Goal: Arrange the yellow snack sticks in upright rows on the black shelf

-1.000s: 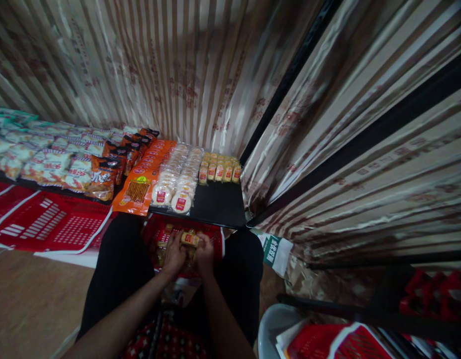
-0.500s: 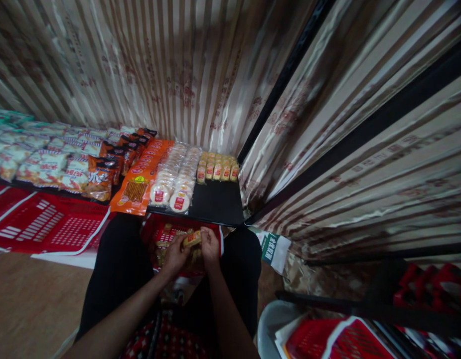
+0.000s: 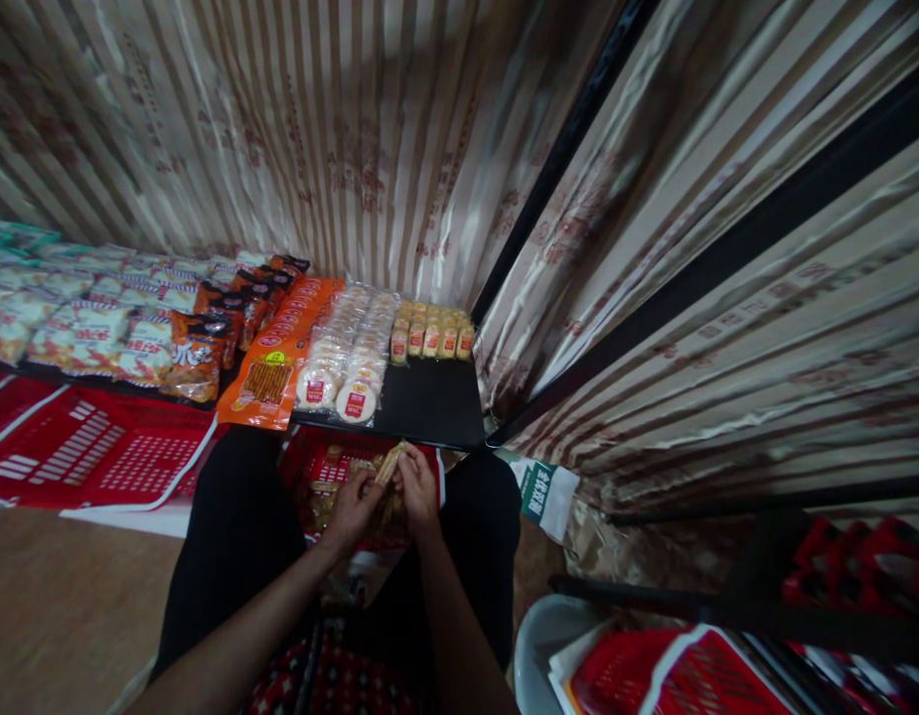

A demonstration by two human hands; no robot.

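Observation:
My left hand and my right hand meet over a red basket between my knees. Both pinch a small yellow snack packet, which stands tilted upward between the fingertips. The basket holds several more such packets. Just beyond it is a black shelf with a row of the same yellow packets at its back right. Round white cakes in clear wrap and orange snack bags lie to their left.
More snack bags fill the shelf to the far left. Flat red baskets lie below them. A striped curtain hangs behind and to the right. A white bin and red crates stand at lower right.
The packet has risen a little out of the basket and turned from lying flat across both hands to standing on end. Both hands have moved slightly up toward the shelf edge.

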